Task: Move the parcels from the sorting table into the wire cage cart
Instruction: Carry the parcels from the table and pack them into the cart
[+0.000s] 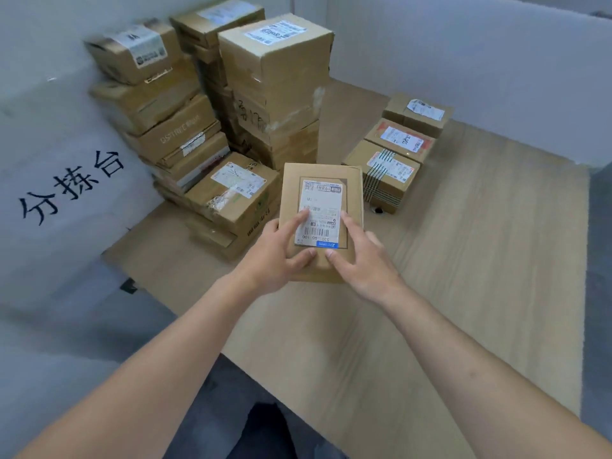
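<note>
From the head view, both hands meet on one flat cardboard parcel (319,207) lying label-up over the wooden sorting table (463,260). The left hand (276,256) grips its near left corner, thumb laid on top near the printed label (320,213) and one finger stretched across the label's left edge. The right hand (362,260) lies on the near right part, fingers spread fairly wide and almost straight, thumb on the near edge; whether it reaches under the parcel cannot be told.

Just left of the left hand and beyond it stands a leaning pile of boxes (172,120) against the grey side panel (66,180) with painted characters, its lowest boxes touching or nearly touching the held parcel's left edge. Beyond the fingertips rises a taller stack (278,87). Beyond and right of the right hand, three small parcels (397,154) sit in a row, the nearest just beside the held parcel's far right corner.

Right of the right hand, and nearer than both wrists, bare tabletop runs to the table's edges. A pale wall (463,54) closes the far side.
</note>
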Demonstrator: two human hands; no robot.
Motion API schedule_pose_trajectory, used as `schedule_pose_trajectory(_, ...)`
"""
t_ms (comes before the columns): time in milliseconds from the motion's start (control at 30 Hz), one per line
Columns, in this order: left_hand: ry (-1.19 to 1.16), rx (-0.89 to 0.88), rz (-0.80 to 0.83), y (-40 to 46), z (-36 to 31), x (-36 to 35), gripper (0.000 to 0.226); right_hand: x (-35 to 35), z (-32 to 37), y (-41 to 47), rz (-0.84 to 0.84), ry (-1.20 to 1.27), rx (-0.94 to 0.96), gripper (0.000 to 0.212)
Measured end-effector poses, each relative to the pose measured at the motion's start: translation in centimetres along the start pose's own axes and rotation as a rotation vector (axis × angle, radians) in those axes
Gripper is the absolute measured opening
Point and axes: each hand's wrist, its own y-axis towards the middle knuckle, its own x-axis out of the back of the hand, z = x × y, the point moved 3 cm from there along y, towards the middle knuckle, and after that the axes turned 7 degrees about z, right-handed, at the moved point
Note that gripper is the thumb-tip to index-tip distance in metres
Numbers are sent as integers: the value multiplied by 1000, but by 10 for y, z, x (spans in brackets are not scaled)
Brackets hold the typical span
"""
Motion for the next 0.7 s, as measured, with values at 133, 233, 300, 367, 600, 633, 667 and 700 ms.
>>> schedule_pose_trajectory(133,-2,47,-103,-57,-6,-3,76,-6,14,-31,66,-24,113,79)
schedule_pose_trajectory(233,-28,90,-178,-98,-6,-5,76,-17,27,-51,117,-44,196,79)
schedule_pose_trajectory(300,-31,127,-222,-124,-3,-6,76,-26,36,-61,155,-56,239,80)
schedule_pose_trajectory(367,-39,168,-271,-149,4,-8,76,-40,44,-70,196,-79,276,80)
schedule_pose_trajectory(600,-38,317,-376,-228,43,-14,78,-102,71,-97,342,-136,380,81)
schedule_pose_trajectory(633,-54,335,-391,-241,50,-15,77,-113,75,-102,367,-148,396,81)
schedule_pose_trajectory(667,-68,355,-405,-254,58,-16,77,-125,79,-107,392,-159,411,81)
schedule_pose_trajectory(700,-78,378,-418,-267,66,-17,77,-137,84,-111,418,-165,425,81)
